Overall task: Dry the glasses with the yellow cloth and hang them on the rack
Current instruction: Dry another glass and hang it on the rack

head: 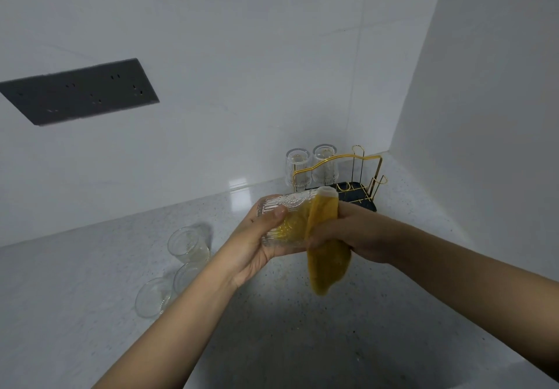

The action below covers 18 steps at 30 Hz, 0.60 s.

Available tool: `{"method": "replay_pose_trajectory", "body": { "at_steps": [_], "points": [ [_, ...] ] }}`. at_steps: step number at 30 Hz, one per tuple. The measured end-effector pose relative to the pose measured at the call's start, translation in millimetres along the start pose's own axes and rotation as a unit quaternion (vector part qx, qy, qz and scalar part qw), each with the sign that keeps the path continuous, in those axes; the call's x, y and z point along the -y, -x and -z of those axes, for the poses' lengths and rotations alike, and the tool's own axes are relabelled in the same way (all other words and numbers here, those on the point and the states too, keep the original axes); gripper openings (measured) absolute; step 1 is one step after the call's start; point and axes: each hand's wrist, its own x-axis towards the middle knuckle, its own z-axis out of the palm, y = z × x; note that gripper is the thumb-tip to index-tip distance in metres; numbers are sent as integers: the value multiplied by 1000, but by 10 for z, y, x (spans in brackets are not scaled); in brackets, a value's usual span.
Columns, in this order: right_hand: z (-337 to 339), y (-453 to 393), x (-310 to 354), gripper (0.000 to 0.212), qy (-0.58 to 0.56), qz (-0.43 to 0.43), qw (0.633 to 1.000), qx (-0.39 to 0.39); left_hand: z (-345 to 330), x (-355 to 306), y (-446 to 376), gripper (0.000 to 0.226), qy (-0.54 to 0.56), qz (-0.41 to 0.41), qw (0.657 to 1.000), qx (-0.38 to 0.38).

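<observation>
- Both forearms reach in from the near edge of the table [302,313], meeting above its middle.
- Left hand [257,246] grips an embossed glass [279,222] on its side, fingers [273,211] curled round the ribbed wall, mouth turned toward the other hand.
- Right hand [348,234] clutches the yellow cloth [325,237], fingers closed on it; part of the cloth is pushed into the glass and shows yellow through the wall, while the rest hangs below.
- Gold wire rack [355,177] on its dark tray stands in the far right corner of the table, with two ribbed glasses [311,166] upside down on it and free prongs on its right side.
- Three plain glasses [181,264] wait upright near the left edge of the table.
- Judged step: drying the inside of the third glass.
- Next move likely calls for withdrawing the cloth, wiping the outside if needed, then inverting the glass and lowering it over a free prong.
</observation>
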Motion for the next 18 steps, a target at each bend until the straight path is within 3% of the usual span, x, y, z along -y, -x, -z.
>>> {"method": "replay_pose_trajectory", "body": {
  "at_steps": [3, 7, 10, 13, 16, 18],
  "points": [
    [8, -9, -3, 27, -130, 16, 990, -49, 30, 12, -22, 76, -47, -44, 998, -15],
    [25, -15, -15, 24, -128, 58, 986, -84, 14, 57, -41, 39, -44, -61, 997, -35],
    [44, -19, -36, 15, 57, 134, 974, -175, 29, 163, -57, 48, 28, -54, 997, -50],
    [139, -45, -22, 12, 116, 156, 957, -213, 81, 248, -54, 68, 27, -12, 1000, -5],
    [281, -68, 32, 14, 188, 173, 953, -160, 117, 134, -77, 52, -107, 30, 994, -12],
    [291, -92, 99, 11, 288, 164, 939, -93, 77, 57, -110, 55, -191, 45, 981, 13]
  ]
}}
